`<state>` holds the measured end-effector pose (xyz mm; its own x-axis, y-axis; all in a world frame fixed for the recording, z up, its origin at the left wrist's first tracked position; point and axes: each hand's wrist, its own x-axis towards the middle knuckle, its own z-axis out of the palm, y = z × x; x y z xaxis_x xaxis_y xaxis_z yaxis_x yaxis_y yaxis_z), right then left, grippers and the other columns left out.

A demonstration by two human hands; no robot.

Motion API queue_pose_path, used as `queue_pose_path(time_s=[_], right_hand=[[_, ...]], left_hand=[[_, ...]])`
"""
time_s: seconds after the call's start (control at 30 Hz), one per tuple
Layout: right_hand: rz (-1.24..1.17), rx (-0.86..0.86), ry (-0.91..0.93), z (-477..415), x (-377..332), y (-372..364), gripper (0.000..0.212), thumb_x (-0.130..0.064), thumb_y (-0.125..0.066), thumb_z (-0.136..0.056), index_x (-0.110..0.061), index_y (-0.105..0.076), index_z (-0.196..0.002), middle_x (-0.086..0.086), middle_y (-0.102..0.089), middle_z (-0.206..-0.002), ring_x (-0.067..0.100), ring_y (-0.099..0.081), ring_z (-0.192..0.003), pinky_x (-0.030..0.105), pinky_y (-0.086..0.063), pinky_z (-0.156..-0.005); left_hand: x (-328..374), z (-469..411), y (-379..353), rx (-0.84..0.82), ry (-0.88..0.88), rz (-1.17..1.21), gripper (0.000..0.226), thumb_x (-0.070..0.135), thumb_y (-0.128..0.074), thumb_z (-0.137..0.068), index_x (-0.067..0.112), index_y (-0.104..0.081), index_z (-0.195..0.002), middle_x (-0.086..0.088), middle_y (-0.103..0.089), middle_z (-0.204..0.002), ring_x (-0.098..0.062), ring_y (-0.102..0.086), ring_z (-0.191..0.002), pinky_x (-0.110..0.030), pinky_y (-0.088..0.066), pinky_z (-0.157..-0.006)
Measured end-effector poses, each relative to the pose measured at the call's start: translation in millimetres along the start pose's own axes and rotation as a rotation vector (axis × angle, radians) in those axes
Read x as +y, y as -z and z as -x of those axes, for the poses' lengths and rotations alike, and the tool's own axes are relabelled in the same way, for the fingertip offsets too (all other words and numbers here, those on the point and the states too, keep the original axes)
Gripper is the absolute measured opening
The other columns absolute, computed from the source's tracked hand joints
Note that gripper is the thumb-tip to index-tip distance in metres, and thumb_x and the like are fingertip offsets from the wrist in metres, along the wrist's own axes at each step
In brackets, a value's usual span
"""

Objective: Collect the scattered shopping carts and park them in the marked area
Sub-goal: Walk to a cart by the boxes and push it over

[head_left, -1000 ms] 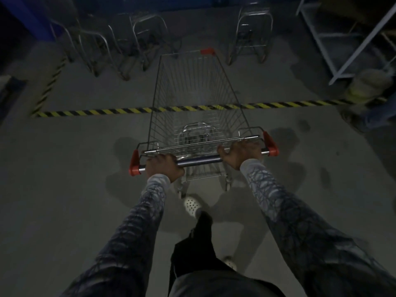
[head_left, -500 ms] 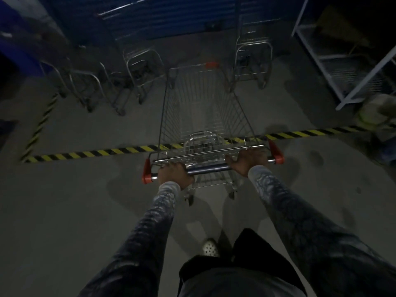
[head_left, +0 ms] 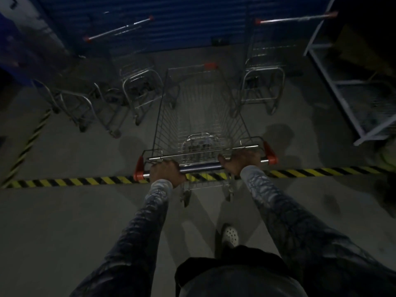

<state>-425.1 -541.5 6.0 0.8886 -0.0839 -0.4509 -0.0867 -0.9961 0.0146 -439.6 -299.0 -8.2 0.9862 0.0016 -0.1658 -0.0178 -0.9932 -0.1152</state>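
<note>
The shopping cart (head_left: 199, 125) sits in the middle of the frame, directly ahead of both hands. Its long axis runs from the handle bar (head_left: 201, 167) at centre up toward the red-tipped front rim at upper centre, leaning only a little to the right. The left hand (head_left: 166, 173) is wrapped round the bar near its left end and the right hand (head_left: 240, 161) is wrapped round it near the right end. Both are closed in a firm grip, so neither is nearer than the other, though the right one sits slightly higher in the frame and the bar slants with it. The yellow-and-black floor tape (head_left: 75, 181) crosses the frame just below the bar. The basket lies beyond it, and the rear wheels appear to be about on the line. The nose points into the gap between a cluster of parked carts (head_left: 139, 91) at upper left and a single parked cart (head_left: 264, 86) at upper right, so a straight push along that axis looks like what the parking calls for, with little room to either side. Behind them stands a blue corrugated wall (head_left: 171, 22), and a pale metal rack (head_left: 342, 99) fills the right edge. A white perforated shoe (head_left: 230, 233) shows below centre. The light is dim and the picture is blurred; no brand, label or writing can be read on the cart or elsewhere.
</note>
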Motion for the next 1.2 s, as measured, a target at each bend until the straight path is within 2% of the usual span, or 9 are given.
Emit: queue_pose_path(time_s=[0.2,0.4,0.53,0.63,0.77,0.9,1.03,1.2], right_hand=[[-0.017,-0.01,0.032,-108.9,0.2,53.0,0.092,-0.079,-0.012,-0.087,-0.017,-0.051,-0.142,0.007,-0.052,-0.146,0.03,-0.048,-0.133,0.046,-0.034,-0.106],[0.051,0.063,0.013,-221.4,-10.7,95.5,0.089,-0.079,-0.012,-0.086,-0.016,-0.067,-0.12,0.007,-0.066,-0.125,0.028,-0.059,-0.117,0.043,-0.039,-0.099],[0.069,0.046,0.013,-301.0,-23.6,133.4,0.094,-0.079,-0.005,-0.085,-0.021,-0.067,-0.123,0.005,-0.061,-0.134,0.029,-0.055,-0.123,0.048,-0.034,-0.104],[0.042,0.019,-0.018,-350.2,-36.3,162.7,0.089,-0.08,-0.011,-0.087,-0.022,-0.06,-0.134,0.005,-0.053,-0.145,0.031,-0.046,-0.134,0.054,-0.024,-0.111],[-0.02,0.019,-0.018,-406.1,-52.9,196.0,0.082,-0.078,-0.018,-0.089,-0.026,-0.053,-0.141,0.003,-0.049,-0.15,0.03,-0.041,-0.139,0.055,-0.018,-0.116],[0.006,0.038,-0.02,-462.0,-60.2,219.4,0.088,-0.079,-0.012,-0.087,-0.022,-0.058,-0.136,0.005,-0.056,-0.142,0.029,-0.049,-0.131,0.05,-0.027,-0.11],[0.034,0.085,0.029,-516.2,-60.3,233.7,0.094,-0.081,0.001,-0.074,-0.034,-0.066,-0.121,0.003,-0.066,-0.125,0.028,-0.059,-0.117,0.045,-0.036,-0.099],[-0.001,0.194,0.016,-576.1,-57.4,272.3,0.077,-0.076,-0.024,-0.091,-0.018,-0.073,-0.108,0.01,-0.069,-0.119,0.029,-0.061,-0.115,0.036,-0.04,-0.093]], left_hand=[[8.6,-115.5,16.4,-0.057,0.033,0.057,0.04,0.046,-0.057,-0.071,0.021,-0.073,-0.098,-0.004,-0.072,-0.098,-0.029,-0.068,-0.093,-0.036,-0.051,-0.082],[4.8,-233.2,21.1,0.002,-0.006,-0.001,0.041,0.053,-0.054,-0.071,0.022,-0.072,-0.092,-0.001,-0.072,-0.089,-0.027,-0.069,-0.085,-0.034,-0.047,-0.071],[-4.8,-322.1,32.3,-0.013,-0.018,0.018,0.039,0.05,-0.054,-0.072,0.022,-0.071,-0.093,-0.001,-0.072,-0.09,-0.027,-0.069,-0.085,-0.034,-0.044,-0.068],[-12.4,-382.4,45.6,-0.017,-0.041,0.016,0.04,0.051,-0.055,-0.073,0.023,-0.07,-0.096,-0.002,-0.071,-0.094,-0.028,-0.068,-0.087,-0.035,-0.043,-0.069],[-22.2,-453.0,59.3,-0.03,-0.05,0.004,0.041,0.051,-0.058,-0.076,0.023,-0.071,-0.103,-0.006,-0.071,-0.104,-0.031,-0.067,-0.096,-0.036,-0.046,-0.075],[-27.7,-513.8,70.8,-0.04,-0.068,0.024,0.039,0.05,-0.056,-0.076,0.024,-0.071,-0.1,-0.004,-0.072,-0.101,-0.031,-0.068,-0.095,-0.037,-0.048,-0.077],[-27.7,-570.8,78.7,-0.062,-0.049,0.015,0.043,0.053,-0.055,-0.074,0.026,-0.072,-0.103,-0.004,-0.072,-0.102,-0.031,-0.068,-0.097,-0.039,-0.049,-0.082],[-13.0,-638.7,90.9,-0.031,0.018,-0.046,0.043,0.052,-0.061,-0.075,0.025,-0.072,-0.105,-0.006,-0.071,-0.103,-0.033,-0.066,-0.099,-0.037,-0.046,-0.083]])
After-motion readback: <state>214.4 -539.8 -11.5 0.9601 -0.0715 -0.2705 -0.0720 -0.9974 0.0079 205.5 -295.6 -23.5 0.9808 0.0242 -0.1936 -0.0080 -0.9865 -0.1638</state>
